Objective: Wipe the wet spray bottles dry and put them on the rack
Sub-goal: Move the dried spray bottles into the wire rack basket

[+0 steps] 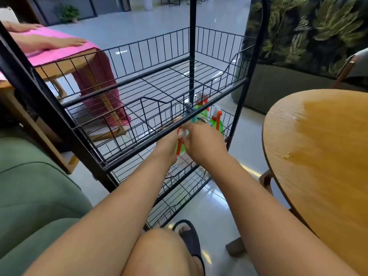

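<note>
Mid-frame, the right hand [203, 142] fingers [189, 132] clamp a green spray bottle [179, 146] at the rack [139, 127]; the left hand [167, 144] touches it, finger state unclear.

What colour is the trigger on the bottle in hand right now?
Red-orange trigger on a green spray bottle, seen in the head view.

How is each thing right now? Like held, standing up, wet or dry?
Left hand: holds the near spray bottle.
Right hand: grips its top.
Near spray bottle: held between both hands.
Far spray bottle: upright in the rack.
Right spray bottle: upright in the rack.
Round table: wet patch on top.
Pink towel: spread flat, another person's hands on it.
</note>
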